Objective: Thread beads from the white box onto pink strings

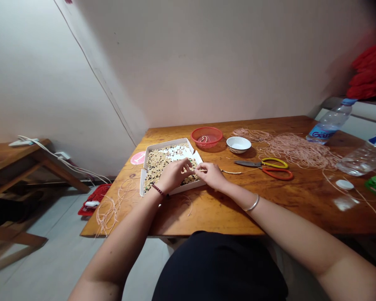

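Through the head camera I am looking down past dark clothing [219, 267] at a brown wooden table [225, 217], where loose pale pink cords [109, 215] are curling along the near left edge. The left forearm is wearing a dark beaded bracelet [158, 189], and the right a silver bangle [253, 202]. Both hands are meeting over the near right corner of a white tray [188, 188] that is holding many small beads [156, 163], mostly tan with dark ones among them. The right hand [214, 175] is pinching a beaded strand [232, 172], which is trailing out to the right across the table. The left hand [174, 173] is curling its fingers just beside the right fingertips; I am unable to tell whether it is gripping anything. To the right, scissors [262, 164] with one yellow and one orange-red handle are lying partly spread, and a white cap [344, 184] is resting farther right. Beyond the hands, a white bowl [238, 149] is standing near a red mesh basket [207, 145] that is holding short pale strands [204, 138]. A tangled heap of pink cord [297, 150] is spreading toward a blue-capped clear bottle [330, 121]. Behind everything, a pale wall [207, 67] is rising.
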Action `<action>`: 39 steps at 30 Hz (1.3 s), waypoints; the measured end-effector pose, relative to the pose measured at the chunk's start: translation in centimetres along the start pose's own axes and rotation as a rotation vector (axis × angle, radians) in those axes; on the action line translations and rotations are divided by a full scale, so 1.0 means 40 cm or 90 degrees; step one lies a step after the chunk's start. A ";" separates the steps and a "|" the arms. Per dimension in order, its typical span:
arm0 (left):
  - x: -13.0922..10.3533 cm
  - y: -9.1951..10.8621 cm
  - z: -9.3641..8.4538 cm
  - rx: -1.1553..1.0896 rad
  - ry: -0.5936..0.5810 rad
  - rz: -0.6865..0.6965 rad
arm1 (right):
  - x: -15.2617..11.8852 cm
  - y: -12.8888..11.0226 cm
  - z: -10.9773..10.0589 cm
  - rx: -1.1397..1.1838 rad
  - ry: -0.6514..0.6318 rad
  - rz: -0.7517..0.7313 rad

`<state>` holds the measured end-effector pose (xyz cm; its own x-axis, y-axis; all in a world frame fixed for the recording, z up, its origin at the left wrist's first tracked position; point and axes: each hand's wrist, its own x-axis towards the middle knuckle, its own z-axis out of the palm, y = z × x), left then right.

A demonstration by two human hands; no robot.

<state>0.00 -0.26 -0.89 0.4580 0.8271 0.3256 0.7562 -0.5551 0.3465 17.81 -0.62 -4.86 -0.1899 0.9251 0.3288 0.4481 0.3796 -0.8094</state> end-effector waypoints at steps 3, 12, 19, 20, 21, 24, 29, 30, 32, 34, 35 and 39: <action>-0.005 -0.007 -0.005 0.024 -0.030 -0.035 | 0.000 -0.003 -0.002 -0.016 0.034 0.026; -0.012 -0.020 -0.011 0.116 -0.087 -0.061 | 0.021 0.028 0.003 0.059 0.092 0.103; -0.008 -0.019 -0.003 0.016 -0.131 -0.023 | 0.018 0.021 0.002 0.057 0.075 0.104; -0.009 -0.020 -0.001 0.000 -0.142 -0.015 | 0.017 0.020 0.002 0.056 0.073 0.103; -0.009 -0.021 0.002 -0.015 -0.155 -0.012 | 0.016 0.019 0.003 0.054 0.074 0.103; -0.011 -0.025 0.006 -0.060 -0.205 -0.011 | 0.016 0.023 0.007 0.044 0.083 0.102; -0.008 -0.031 0.008 -0.084 -0.169 -0.036 | 0.014 0.030 0.012 0.014 0.090 0.086; -0.006 -0.031 0.008 -0.094 -0.149 -0.043 | 0.013 0.028 0.011 0.005 0.087 0.084; -0.002 -0.031 0.009 -0.147 -0.119 -0.048 | 0.009 0.021 0.007 -0.010 0.073 0.083; -0.001 -0.030 0.010 -0.237 -0.111 -0.051 | 0.005 0.013 0.003 -0.023 0.053 0.078; -0.001 -0.029 0.010 -0.280 -0.114 -0.056 | 0.002 0.010 0.001 -0.028 0.046 0.074; -0.006 -0.026 0.011 -0.343 -0.122 -0.082 | -0.003 0.002 -0.001 -0.034 0.029 0.059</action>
<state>-0.68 0.13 -1.73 0.4925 0.8642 0.1028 0.4909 -0.3734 0.7871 17.89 -0.70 -4.95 -0.1061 0.9554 0.2757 0.5075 0.2905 -0.8112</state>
